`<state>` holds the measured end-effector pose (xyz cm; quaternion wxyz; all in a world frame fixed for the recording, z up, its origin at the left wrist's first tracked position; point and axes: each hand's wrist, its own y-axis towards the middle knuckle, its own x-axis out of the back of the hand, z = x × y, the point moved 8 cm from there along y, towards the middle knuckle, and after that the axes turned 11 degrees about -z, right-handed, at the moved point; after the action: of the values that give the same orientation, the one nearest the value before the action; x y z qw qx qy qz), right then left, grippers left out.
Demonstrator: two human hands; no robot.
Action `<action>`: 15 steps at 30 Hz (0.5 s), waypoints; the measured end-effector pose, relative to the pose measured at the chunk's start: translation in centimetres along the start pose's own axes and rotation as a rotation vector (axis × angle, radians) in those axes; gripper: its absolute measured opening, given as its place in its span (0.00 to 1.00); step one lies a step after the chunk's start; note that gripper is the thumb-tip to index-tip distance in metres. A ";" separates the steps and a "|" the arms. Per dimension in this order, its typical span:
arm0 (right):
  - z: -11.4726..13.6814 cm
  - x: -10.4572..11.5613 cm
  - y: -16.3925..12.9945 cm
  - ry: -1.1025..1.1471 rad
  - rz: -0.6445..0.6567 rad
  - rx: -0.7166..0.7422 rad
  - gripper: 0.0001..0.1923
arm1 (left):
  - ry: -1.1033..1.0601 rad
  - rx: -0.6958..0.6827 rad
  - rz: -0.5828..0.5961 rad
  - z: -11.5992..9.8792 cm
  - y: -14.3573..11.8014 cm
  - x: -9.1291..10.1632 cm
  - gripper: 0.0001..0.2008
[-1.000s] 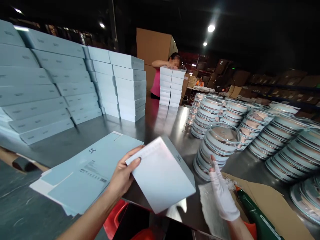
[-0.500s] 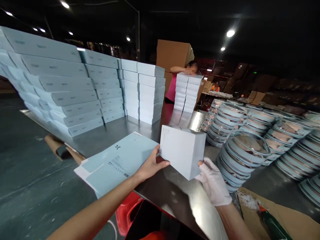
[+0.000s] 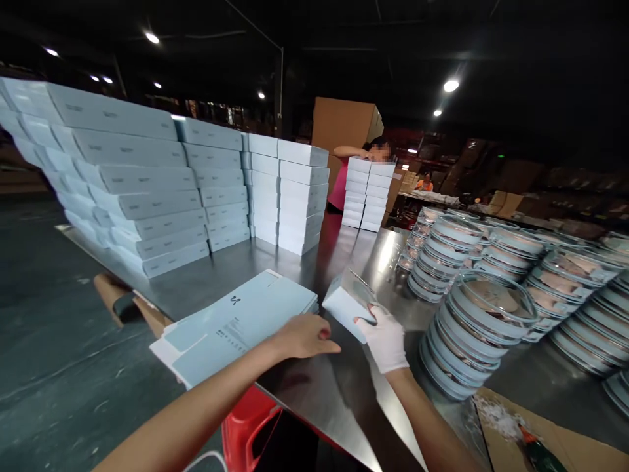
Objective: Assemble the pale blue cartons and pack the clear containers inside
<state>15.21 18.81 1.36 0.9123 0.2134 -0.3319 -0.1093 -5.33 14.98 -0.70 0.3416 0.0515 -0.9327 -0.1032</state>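
Metal tabletop (image 3: 226,267), small box (image 3: 344,305) in the right hand (image 3: 386,335)

Lamps (image 3: 451,86) dot the dark ceiling across the top of the frame. Pale boxes (image 3: 147,190) stand stacked at upper left, round clear-lidded containers (image 3: 466,334) rise in columns at right, and a person in pink (image 3: 338,189) stands behind a smaller stack near upper centre. Just right of the frame's centre, the right hand (in a white glove) is clamped on the box's near right side; whether the box touches the tabletop I cannot tell. The bare left hand (image 3: 303,335) is apart from it, lower left, fingers curled, thumb out, beside flat cartons (image 3: 265,298).
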 end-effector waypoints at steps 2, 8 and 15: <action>-1.1 -1.9 0.4 -0.108 0.050 0.085 0.12 | 0.076 0.084 -0.215 2.6 -0.8 5.6 0.15; -1.6 -3.6 1.1 -0.324 0.140 0.217 0.18 | 0.211 0.254 -0.656 9.4 -4.0 16.3 0.20; 6.6 6.0 -3.5 -0.407 -0.165 0.352 0.20 | 0.438 0.211 -0.753 6.4 -5.4 19.4 0.20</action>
<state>15.24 11.55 7.70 0.7638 0.3688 -0.5035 -0.1645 -24.06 7.50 5.48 0.4625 0.4428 -0.7601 -0.1113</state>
